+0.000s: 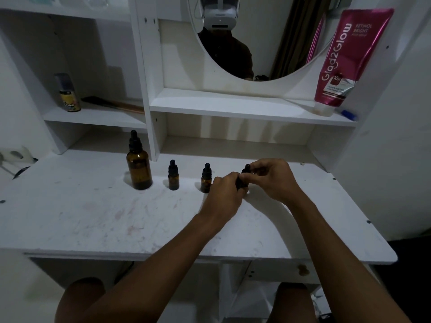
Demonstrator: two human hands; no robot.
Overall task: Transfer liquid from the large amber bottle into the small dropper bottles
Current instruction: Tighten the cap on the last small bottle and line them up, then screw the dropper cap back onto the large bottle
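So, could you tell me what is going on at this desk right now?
A person holds the rightmost small dropper bottle in both hands. The left hand grips its body, and the fingers of the right hand pinch its top, apparently to unscrew it. The large amber bottle and two more small dropper bottles stand capped and untouched on the white desk.

L hand point(224, 194), R hand point(272, 180), forearms point(163, 264), knees point(81, 297) bare. Mirror point(263, 31) refl.: white head-mounted unit point(219, 12) w/ strap, dark shirt point(224, 52).
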